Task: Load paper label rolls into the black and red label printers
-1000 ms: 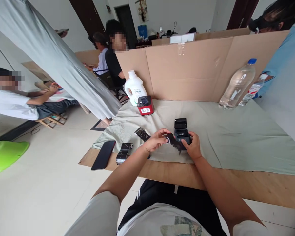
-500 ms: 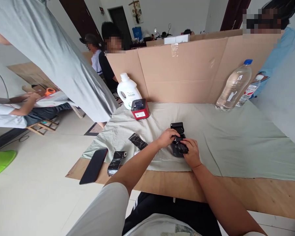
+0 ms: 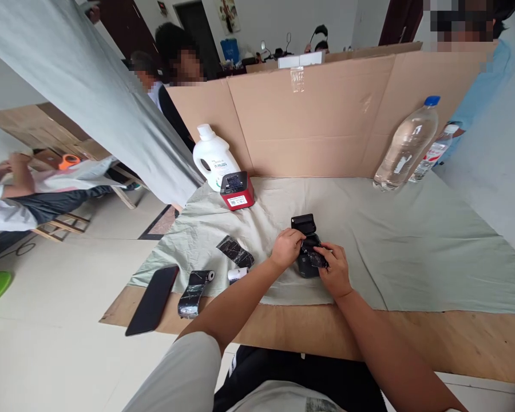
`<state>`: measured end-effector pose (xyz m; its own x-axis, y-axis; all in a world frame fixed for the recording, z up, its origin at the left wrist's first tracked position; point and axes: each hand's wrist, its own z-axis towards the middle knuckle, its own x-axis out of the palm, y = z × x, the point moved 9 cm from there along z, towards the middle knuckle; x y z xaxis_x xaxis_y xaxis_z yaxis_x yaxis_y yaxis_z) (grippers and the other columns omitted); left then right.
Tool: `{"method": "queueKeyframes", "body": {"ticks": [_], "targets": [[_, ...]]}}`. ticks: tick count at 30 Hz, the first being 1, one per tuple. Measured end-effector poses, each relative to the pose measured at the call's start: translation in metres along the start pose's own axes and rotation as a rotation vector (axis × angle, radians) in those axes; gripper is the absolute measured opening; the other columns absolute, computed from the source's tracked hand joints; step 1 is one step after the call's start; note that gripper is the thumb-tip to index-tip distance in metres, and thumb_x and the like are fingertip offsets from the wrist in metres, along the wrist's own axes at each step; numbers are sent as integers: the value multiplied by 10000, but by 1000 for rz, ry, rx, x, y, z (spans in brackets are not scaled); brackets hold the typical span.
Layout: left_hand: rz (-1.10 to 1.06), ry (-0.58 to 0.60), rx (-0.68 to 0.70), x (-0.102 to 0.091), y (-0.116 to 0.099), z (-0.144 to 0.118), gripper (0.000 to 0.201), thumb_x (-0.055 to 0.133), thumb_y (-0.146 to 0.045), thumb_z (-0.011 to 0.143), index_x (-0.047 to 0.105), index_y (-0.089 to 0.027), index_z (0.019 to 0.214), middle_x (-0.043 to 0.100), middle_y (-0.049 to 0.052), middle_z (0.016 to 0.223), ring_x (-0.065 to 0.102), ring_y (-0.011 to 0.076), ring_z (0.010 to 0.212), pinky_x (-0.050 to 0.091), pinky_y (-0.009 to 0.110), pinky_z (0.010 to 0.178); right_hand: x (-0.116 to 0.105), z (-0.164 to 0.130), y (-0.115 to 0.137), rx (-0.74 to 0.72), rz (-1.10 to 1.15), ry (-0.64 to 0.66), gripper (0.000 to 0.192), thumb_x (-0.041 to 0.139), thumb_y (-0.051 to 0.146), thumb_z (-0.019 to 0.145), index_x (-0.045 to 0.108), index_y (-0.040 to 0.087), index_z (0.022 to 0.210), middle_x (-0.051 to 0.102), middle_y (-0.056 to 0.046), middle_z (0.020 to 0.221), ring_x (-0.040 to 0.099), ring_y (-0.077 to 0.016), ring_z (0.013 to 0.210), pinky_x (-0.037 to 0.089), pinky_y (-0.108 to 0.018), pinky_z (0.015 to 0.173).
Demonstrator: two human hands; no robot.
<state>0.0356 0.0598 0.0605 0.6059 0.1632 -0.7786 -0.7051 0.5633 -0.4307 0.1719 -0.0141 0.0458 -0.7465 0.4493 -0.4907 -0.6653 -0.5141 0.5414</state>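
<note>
Cardboard barrier (image 3: 313, 126) stands beyond the red box (image 3: 237, 193) and hands (image 3: 336, 270).

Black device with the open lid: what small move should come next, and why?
I'd probably settle the dark strip at the black device before touching its lid. The lid stands open, the left hand has its fingers at the opening, and the right hand has its fingertips at the strip, which lies over the device's front part.
</note>
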Motion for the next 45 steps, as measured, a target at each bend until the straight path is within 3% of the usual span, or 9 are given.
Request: {"method": "queueKeyframes", "body": {"ticks": [4, 8, 17, 23, 27, 33, 37, 40, 45], "targets": [[-46, -16, -52, 0, 5, -1, 293, 467, 9, 796, 686, -178, 851, 686, 58, 896, 650, 189, 891, 546, 319, 820, 3, -1, -2, 10, 20, 14, 434, 497, 49, 746, 680, 237, 1092, 631, -86, 1105, 562, -244, 1025, 520, -447, 916], [-35, 96, -73, 1, 2, 1, 336, 454, -3, 775, 708, -182, 904, 675, 59, 967, 655, 174, 874, 554, 298, 817, 7, -3, -8, 57, 37, 29, 348, 533, 113, 760, 662, 205, 1070, 594, -118, 1195, 567, -258, 1100, 517, -456, 955], [111, 258, 51, 8, -25, -16, 213, 496, -123, 837, 699, -147, 896, 682, 124, 897, 598, 288, 1052, 494, 455, 979, 7, -7, -11, 149, 28, 121, 407, 521, 126, 707, 590, 208, 1099, 590, -105, 1120, 597, -249, 1057, 526, -450, 945], [-53, 126, -63, 15, -1, -22, 339, 440, -39, 796, 629, -163, 1049, 554, 133, 1243, 527, 257, 1171, 480, 440, 1011, 9, -11, -10, 211, 1, 139, 353, 587, 262, 779, 561, 199, 1124, 594, -95, 1023, 628, -243, 923, 574, -406, 792], [-234, 87, -36, 18, 3, -25, 296, 388, -87, 858, 592, -188, 1047, 515, 117, 1247, 524, 226, 1173, 471, 431, 1022, 11, -12, -8, 210, -43, 153, 421, 623, 332, 790, 554, 209, 1187, 578, -98, 1043, 619, -245, 918, 570, -413, 782], [-410, -251, -209, -10, 32, -14, 390, 337, -416, 989, 502, -170, 1243, 431, 163, 1390, 384, 256, 1357, 299, 476, 1153, 8, -6, 2, 63, -83, 154, 367, 682, 336, 754, 651, 217, 1100, 483, -132, 1231, 542, -267, 1040, 535, -448, 862], [-648, -180, -320, 2, 43, -3, 578, 289, -558, 977, 380, -178, 1402, 438, 162, 1442, 399, 263, 1366, 303, 476, 1143, -3, 1, 12, -57, -26, 138, 199, 604, 187, 766, 695, 222, 939, 553, -98, 1155, 508, -258, 1062, 509, -428, 876], [-692, -170, -291, 3, 36, -10, 603, 256, -591, 973, 428, -173, 1372, 535, 147, 1329, 505, 240, 1251, 382, 440, 1085, -6, 3, 13, -76, 27, 172, 205, 553, 129, 747, 691, 226, 864, 592, -74, 1080, 518, -243, 1029, 493, -437, 903], [-557, -183, -256, 3, 20, -36, 608, 226, -613, 970, 555, -168, 1223, 563, 131, 1216, 520, 221, 1206, 389, 409, 1086, -3, -1, -20, 203, 150, 104, 293, 447, 154, 784, 646, 207, 993, 611, -104, 1097, 580, -235, 1042, 518, -442, 888]]}}
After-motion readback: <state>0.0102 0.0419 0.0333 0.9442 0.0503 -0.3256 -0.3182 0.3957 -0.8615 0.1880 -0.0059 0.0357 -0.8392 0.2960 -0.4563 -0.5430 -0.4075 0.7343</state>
